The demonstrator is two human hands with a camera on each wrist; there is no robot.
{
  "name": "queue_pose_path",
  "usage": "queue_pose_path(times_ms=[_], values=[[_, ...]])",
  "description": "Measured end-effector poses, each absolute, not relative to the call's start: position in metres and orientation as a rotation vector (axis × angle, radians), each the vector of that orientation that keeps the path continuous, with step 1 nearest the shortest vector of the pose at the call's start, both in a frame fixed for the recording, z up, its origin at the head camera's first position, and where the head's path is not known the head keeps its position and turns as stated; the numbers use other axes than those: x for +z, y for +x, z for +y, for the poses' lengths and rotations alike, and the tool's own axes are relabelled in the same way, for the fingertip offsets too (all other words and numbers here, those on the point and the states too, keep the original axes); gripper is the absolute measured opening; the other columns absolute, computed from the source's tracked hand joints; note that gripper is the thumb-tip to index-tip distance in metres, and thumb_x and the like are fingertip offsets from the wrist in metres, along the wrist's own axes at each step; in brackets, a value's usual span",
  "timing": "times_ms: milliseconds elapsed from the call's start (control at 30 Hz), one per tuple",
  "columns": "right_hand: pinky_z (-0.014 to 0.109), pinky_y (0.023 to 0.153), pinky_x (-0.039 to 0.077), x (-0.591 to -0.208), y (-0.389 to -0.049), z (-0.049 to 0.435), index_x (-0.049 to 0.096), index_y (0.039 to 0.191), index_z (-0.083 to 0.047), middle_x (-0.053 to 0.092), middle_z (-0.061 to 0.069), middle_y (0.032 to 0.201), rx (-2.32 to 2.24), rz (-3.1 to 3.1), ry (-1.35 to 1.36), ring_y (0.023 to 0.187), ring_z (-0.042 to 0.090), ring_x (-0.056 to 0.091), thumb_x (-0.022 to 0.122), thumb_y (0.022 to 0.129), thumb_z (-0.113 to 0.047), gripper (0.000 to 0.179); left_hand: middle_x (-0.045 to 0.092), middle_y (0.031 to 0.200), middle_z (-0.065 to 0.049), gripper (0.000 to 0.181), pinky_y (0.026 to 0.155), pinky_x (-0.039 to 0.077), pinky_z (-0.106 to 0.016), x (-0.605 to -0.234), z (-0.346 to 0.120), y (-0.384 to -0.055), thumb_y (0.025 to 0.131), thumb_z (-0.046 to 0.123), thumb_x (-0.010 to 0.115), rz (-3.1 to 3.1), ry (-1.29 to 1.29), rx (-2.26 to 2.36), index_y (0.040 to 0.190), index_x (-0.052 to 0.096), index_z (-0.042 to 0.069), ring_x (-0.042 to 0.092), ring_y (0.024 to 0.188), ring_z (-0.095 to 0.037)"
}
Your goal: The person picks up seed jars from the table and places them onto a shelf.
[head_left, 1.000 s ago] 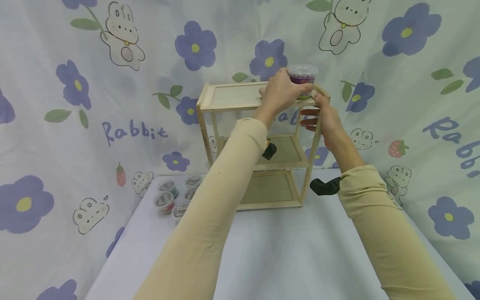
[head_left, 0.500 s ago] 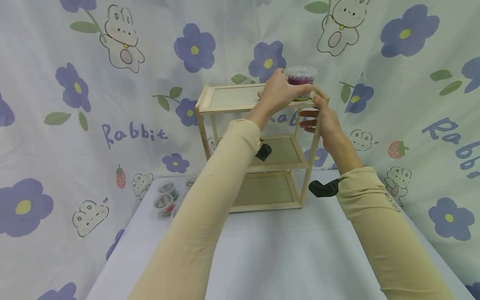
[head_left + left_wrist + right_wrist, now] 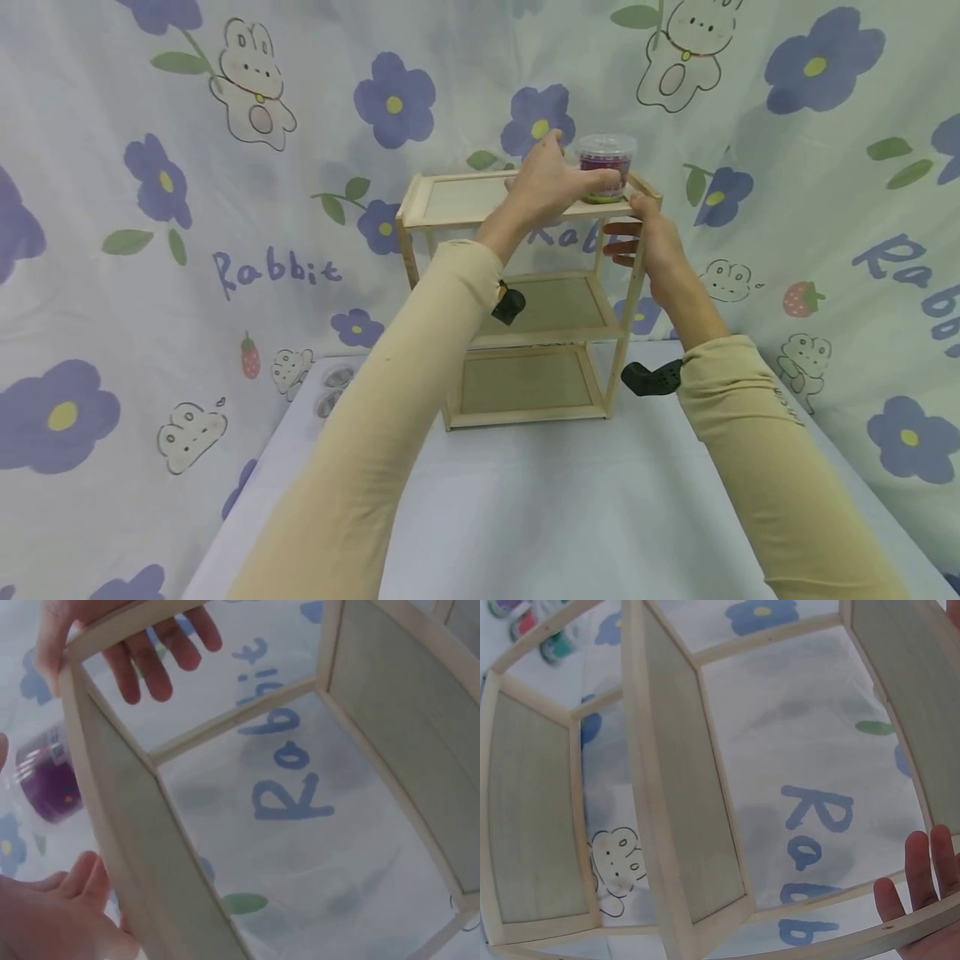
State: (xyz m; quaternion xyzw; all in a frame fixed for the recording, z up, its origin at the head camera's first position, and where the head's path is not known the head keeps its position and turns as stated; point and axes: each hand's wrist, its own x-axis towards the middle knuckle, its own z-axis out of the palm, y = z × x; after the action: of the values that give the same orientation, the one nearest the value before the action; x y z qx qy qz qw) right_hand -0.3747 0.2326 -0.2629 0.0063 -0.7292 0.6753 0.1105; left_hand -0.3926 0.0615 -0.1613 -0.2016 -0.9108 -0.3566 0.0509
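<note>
A three-tier wooden shelf rack (image 3: 465,198) stands on the white table. On the right end of its top board sits a clear-lidded plastic tub (image 3: 606,152) with purple contents, upright. My left hand (image 3: 542,185) is beside the tub, fingers spread, its thumb in front of the tub in the head view. The left wrist view shows a gap between that hand (image 3: 60,922) and the purple tub (image 3: 51,776). My right hand (image 3: 660,246) grips the rack's upper right corner, thumb at the top edge, fingers (image 3: 919,866) reaching through the side frame.
Several small lidded tubs are at the table's left, mostly hidden by my left sleeve; a green one (image 3: 556,646) shows in the right wrist view. Behind the rack hangs a cloth (image 3: 442,50) printed with flowers and rabbits. The white tabletop (image 3: 540,500) extends in front.
My left hand has loosened from the tub and drawn slightly left, its fingers spreading. The tub stays on the top board. My right hand keeps its grip on the corner.
</note>
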Motion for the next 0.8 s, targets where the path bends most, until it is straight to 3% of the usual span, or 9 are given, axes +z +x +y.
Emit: queue_pose_path(times_ms=[167,300,367,500,800], values=[[0.04,0.096,0.046,-0.266,-0.376,0.237,0.048,0.143,-0.01,0.064,-0.003,0.107,1.985,-2.134,0.018,0.088,0.016,0.065,0.031,0.099,-0.063,0.07,0.028,0.161,0.005,0.107,0.121,0.004,-0.052,-0.154,0.051,-0.39,0.084,0.061,0.069,-2.759,-0.604,-1.097,0.16,0.007,0.018,0.028,0.146,-0.011],[0.04,0.096,0.046,-0.266,-0.377,0.238,0.049,0.142,-0.011,0.064,-0.001,0.107,2.003,-2.115,0.017,0.087,0.016,0.065,0.033,0.099,-0.062,0.069,0.029,0.16,0.004,0.103,0.12,0.019,-0.039,-0.148,0.035,-0.39,0.084,0.057,0.071,-2.681,-0.596,-1.218,0.159,0.011,0.021,0.033,0.143,-0.012],[0.041,0.096,0.046,-0.267,-0.378,0.238,0.05,0.141,-0.011,0.064,0.0,0.108,2.009,-2.109,0.017,0.088,0.018,0.065,0.033,0.099,-0.061,0.067,0.031,0.159,0.004,0.101,0.115,0.031,-0.032,-0.146,0.025,-0.391,0.084,0.055,0.073,-2.623,-0.599,-1.283,0.159,0.013,0.022,0.038,0.14,-0.012],[0.041,0.095,0.045,-0.267,-0.378,0.239,0.05,0.14,-0.011,0.063,-0.002,0.106,2.006,-2.108,0.019,0.092,0.021,0.065,0.033,0.099,-0.062,0.067,0.035,0.156,0.003,0.095,0.106,0.041,-0.027,-0.145,0.005,-0.39,0.085,0.049,0.073,-2.493,-0.613,-1.36,0.159,0.019,0.022,0.042,0.135,-0.012],[0.037,0.09,0.048,-0.266,-0.376,0.239,0.051,0.14,-0.011,0.064,-0.003,0.105,1.987,-2.114,0.042,0.086,0.015,0.065,0.033,0.098,-0.062,0.069,0.043,0.15,0.002,0.084,0.1,0.044,-0.022,-0.144,-0.025,-0.382,0.086,0.035,0.075,-2.265,-0.65,-1.47,0.155,0.03,0.019,0.044,0.132,-0.012]])
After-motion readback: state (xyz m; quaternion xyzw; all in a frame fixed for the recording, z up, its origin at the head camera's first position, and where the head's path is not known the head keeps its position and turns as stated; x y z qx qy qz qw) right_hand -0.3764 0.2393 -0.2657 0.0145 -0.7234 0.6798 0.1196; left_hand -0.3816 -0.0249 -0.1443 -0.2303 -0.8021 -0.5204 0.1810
